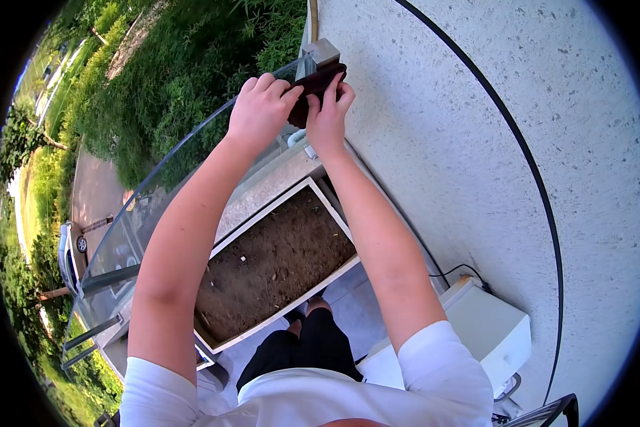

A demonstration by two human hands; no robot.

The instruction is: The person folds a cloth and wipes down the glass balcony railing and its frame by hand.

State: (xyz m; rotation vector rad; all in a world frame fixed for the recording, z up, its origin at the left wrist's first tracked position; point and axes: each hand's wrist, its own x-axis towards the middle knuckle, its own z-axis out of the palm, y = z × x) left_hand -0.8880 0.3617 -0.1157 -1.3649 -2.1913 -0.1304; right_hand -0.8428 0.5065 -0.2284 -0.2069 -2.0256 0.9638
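Observation:
Both arms stretch out far in front of me, to the top of the glass railing (185, 146) where it meets the wall. A dark maroon cloth (324, 75) is bunched between my hands, close beside a grey metal bracket (323, 51). My left hand (261, 107) has its fingers closed on the cloth's left edge. My right hand (326, 119) pinches the cloth on the right, with thumb and fingers closed round its folds. Part of the cloth hangs down between the two hands. Whether it touches the glass I cannot tell.
Below my arms stands a white-rimmed planter (284, 340) of brown soil. A rough white wall (448, 142) with a black cable (509, 117) fills the right. A white cabinet (487, 331) stands at lower right. Beyond the glass are trees (185, 78) and a parked car (71, 249).

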